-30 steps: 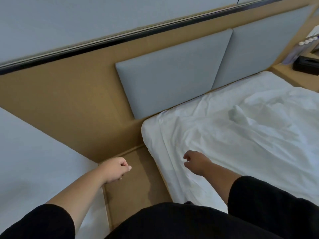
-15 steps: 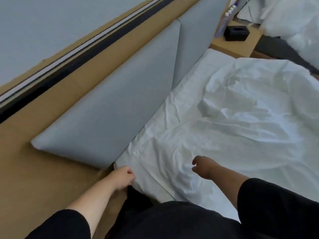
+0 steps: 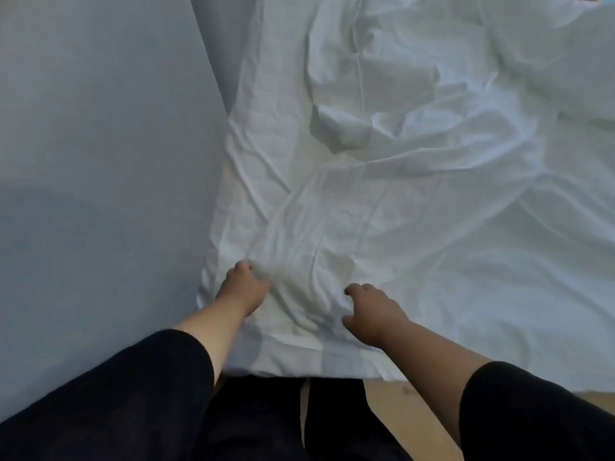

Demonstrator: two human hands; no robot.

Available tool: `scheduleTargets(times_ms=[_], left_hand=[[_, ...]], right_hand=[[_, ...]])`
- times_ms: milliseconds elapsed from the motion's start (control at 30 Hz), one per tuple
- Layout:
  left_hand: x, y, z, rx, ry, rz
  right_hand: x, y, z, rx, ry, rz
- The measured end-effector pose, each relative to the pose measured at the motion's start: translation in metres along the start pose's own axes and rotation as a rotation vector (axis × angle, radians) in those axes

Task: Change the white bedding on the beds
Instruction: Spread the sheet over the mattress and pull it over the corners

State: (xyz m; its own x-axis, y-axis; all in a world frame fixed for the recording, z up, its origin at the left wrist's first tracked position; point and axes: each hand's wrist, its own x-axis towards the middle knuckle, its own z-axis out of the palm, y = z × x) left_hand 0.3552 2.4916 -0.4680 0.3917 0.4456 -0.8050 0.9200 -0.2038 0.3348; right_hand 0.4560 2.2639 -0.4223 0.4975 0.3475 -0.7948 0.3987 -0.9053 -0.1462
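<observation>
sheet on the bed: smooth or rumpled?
Rumpled. The white sheet shows creases throughout and a raised fold mid-bed; both hands bunch it near the corner.

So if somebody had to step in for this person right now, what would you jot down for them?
Left hand: fingers curled, gripping the white sheet at the corner next to the grey headboard panel.
Right hand: also clutching a bunch of the same sheet, a little to the right, near the bed's edge.
Sheet: on the mattress, badly creased, with a loose fold heaped up farther across the bed.
Done: both hands have hold of the corner.
Left: whether the sheet is coming off or being tucked in cannot be told from this view; finish this corner, then deal with the rest of the bedding.
</observation>
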Motion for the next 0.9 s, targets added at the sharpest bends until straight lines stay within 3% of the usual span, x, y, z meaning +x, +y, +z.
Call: scheduleTargets(times_ms=[133, 300, 467, 600, 700, 767, 900], left_hand=[[0.051, 0.014, 0.020, -0.114, -0.086, -0.029], [0.050, 0.023, 0.069, -0.494, -0.386, -0.028], [0.006, 0.035, 0.087, -0.403, -0.210, 0.120], [-0.046, 0.008, 0.041, -0.201, -0.090, 0.096], [-0.092, -0.006, 0.016, -0.175, -0.069, 0.113], [-0.119, -0.012, 0.006, -0.201, -0.062, 0.133], [-0.157, -0.053, -0.014, -0.200, -0.005, 0.161]], right_hand=[[0.036, 0.009, 0.029, -0.024, -0.007, -0.009], [0.061, 0.020, 0.071, -0.001, 0.069, -0.037], [0.044, 0.039, 0.051, 0.389, 0.072, -0.011], [0.034, 0.011, -0.014, 0.698, 0.323, 0.161], [0.038, -0.045, -0.058, 0.928, 0.081, 0.267], [0.034, -0.079, -0.062, 0.837, -0.080, 0.262], [0.010, -0.124, -0.031, 0.728, -0.153, 0.325]])
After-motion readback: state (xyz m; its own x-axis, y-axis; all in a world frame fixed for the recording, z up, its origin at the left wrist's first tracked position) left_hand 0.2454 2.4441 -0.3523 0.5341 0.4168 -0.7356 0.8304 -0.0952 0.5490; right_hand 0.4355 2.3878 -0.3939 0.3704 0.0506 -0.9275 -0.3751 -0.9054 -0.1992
